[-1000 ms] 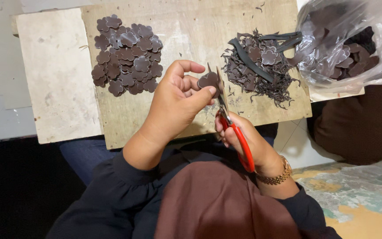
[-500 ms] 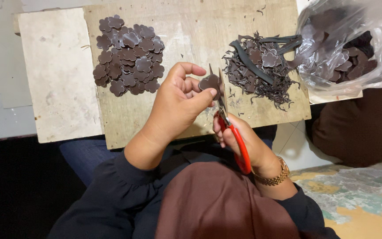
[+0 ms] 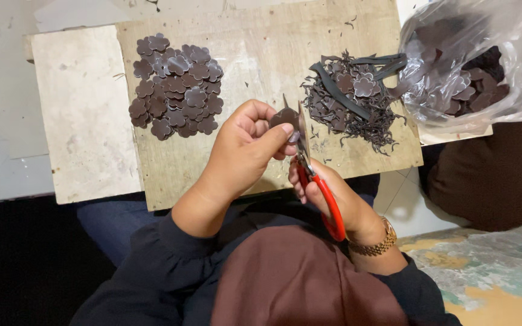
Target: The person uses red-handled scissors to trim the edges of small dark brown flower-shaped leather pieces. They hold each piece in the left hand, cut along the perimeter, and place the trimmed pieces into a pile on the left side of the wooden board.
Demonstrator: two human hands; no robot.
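Left to right, we see the pile of dark brown flower-shaped cutouts (image 3: 176,84) on the wooden board (image 3: 255,42), our left hand (image 3: 243,151) pinching one dark brown piece (image 3: 284,116) upright for the blades, our right hand (image 3: 333,199) clasping the red-handled scissors (image 3: 318,190).

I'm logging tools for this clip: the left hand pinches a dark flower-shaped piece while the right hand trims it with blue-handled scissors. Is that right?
Not quite: the scissors have red handles, not blue, as the head view shows. The rest holds: the left hand pinches the dark flower-shaped piece while the right hand works the scissors on it.
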